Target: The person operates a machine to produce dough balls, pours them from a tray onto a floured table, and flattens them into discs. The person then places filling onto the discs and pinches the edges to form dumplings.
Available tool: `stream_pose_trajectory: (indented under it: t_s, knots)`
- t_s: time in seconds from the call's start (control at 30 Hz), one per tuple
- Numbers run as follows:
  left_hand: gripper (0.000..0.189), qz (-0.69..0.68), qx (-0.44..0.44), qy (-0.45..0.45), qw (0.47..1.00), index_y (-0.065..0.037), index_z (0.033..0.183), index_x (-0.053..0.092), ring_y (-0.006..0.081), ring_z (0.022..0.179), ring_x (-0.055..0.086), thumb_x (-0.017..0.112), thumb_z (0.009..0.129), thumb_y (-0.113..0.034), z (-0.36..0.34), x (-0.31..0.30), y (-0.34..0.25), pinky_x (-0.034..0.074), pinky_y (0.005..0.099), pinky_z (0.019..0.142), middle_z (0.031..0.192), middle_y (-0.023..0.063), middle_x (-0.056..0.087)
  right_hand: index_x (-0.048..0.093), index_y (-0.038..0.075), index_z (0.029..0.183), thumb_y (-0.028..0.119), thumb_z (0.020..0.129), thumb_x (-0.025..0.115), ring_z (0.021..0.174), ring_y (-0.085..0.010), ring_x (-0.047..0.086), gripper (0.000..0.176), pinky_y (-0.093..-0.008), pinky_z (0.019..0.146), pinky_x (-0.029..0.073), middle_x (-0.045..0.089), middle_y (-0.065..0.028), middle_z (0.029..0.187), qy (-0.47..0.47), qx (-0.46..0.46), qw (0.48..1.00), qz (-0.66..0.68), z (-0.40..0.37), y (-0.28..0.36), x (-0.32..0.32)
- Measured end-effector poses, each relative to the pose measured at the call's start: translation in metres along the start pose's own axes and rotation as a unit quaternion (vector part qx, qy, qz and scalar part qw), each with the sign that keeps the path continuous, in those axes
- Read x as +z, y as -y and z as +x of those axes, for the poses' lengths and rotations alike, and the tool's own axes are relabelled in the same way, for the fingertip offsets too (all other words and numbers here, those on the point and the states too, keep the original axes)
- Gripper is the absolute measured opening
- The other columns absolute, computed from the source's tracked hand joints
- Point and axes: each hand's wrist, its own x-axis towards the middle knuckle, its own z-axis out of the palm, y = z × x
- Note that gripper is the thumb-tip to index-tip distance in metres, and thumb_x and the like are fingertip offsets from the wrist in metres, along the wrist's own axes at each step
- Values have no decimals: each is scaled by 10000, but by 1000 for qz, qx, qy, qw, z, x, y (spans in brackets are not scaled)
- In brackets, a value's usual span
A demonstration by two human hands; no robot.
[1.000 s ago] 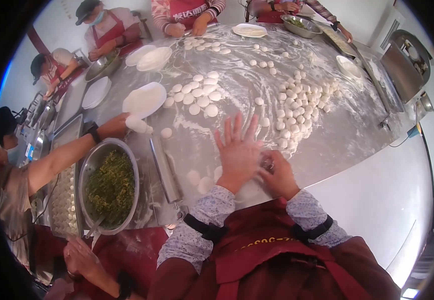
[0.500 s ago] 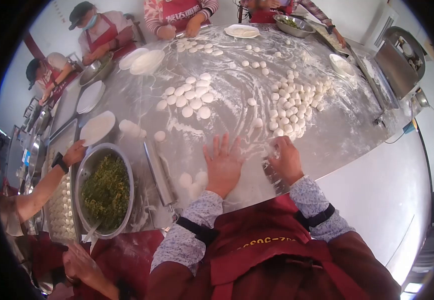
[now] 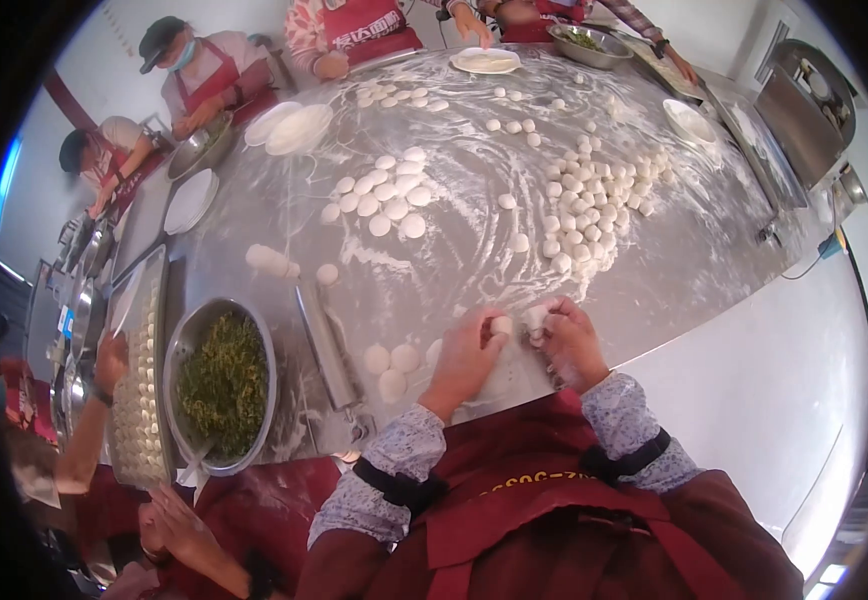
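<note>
Near the front edge of the floured metal table (image 3: 434, 300), my left hand (image 3: 466, 355) pinches a small white dough piece (image 3: 501, 326) between thumb and finger. Close on its right, my right hand (image 3: 566, 342) is closed on another white dough piece (image 3: 536, 318). Flattened dough rounds (image 3: 392, 368) lie left of my left hand. Beyond my hands a large pile of dough balls (image 3: 589, 205) spreads over the flour, and a looser group of dough pieces (image 3: 384, 195) lies to the left.
A bowl of green filling (image 3: 222, 385), a steel rolling pin (image 3: 326, 345) and a tray of small dough pieces (image 3: 141, 385) stand at the left. Co-workers in red aprons (image 3: 366, 28) work along the far and left sides. A white plate (image 3: 486, 61) sits at the back.
My left hand has gone from flat and spread to a pinch on dough. A co-worker's hand and the white plate it touched at the left have parted from the bowl's far side; that plate is gone.
</note>
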Motion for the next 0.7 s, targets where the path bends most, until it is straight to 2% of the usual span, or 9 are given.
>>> stream_pose_trajectory:
  t_s: [0.13,0.2,0.23,0.3,0.43,0.5,0.53,0.6,0.7]
  knots:
    - [257,7,-33,20,999,-42,1061,572,296,810,634,589,841,-173,2,-11,-2,497,394,741,850,158,641,522,14,1016,83,854,551,753,-127,565,179,-274,664,478,575,-60,877,-38,-44,996,-67,-8,16,-5]
    - [265,80,-37,71,994,-27,1064,575,248,775,644,559,879,-215,3,-13,-6,494,357,706,861,137,650,548,15,979,131,822,609,756,-186,592,205,-324,667,491,574,-95,866,-77,-70,882,-460,-9,16,-5]
    - [265,83,-37,71,993,-27,1064,575,248,775,644,559,879,-215,4,-11,-3,494,357,706,861,137,650,548,15,979,131,822,609,756,-186,592,205,-324,667,491,574,-95,866,-77,-70,883,-458,-10,15,-4]
    - [312,249,64,61,964,-31,1056,574,302,724,623,546,885,-290,6,-7,6,474,406,695,807,146,641,567,12,970,168,763,674,766,-263,596,281,-360,683,494,566,-134,882,-34,-215,701,-679,-13,11,-5]
    - [334,309,-38,108,944,-56,1108,561,343,854,594,552,873,-294,9,-18,-17,439,440,788,904,155,634,568,21,1007,184,712,712,779,-311,585,367,-379,694,491,561,-154,915,-48,-155,733,-661,-19,15,-6]
    - [414,347,33,-33,937,-107,1234,511,338,1089,498,559,863,-284,16,-19,-21,367,459,909,1147,160,560,564,28,1022,182,696,726,761,-293,581,396,-372,681,488,553,-137,908,-34,-161,740,-652,-19,17,-7]
    - [414,348,32,-32,936,-107,1234,511,338,1089,498,559,863,-284,20,-20,-32,367,459,909,1147,160,560,564,28,1022,182,696,726,761,-293,581,396,-372,681,488,553,-137,908,-34,-161,742,-651,-20,19,-5]
    - [540,357,113,-149,915,-161,1355,423,343,1285,311,571,852,-293,31,-13,-59,237,503,1027,1378,155,374,558,35,1008,165,675,732,742,-288,572,397,-372,672,483,545,-127,898,-28,-190,752,-631,-23,22,-1]
    - [611,398,196,-146,884,-180,1409,359,326,1343,235,575,852,-311,48,13,-52,155,540,1067,1463,123,268,558,38,1009,129,677,718,737,-280,567,380,-371,672,480,536,-123,892,-17,-170,760,-628,-25,25,0]
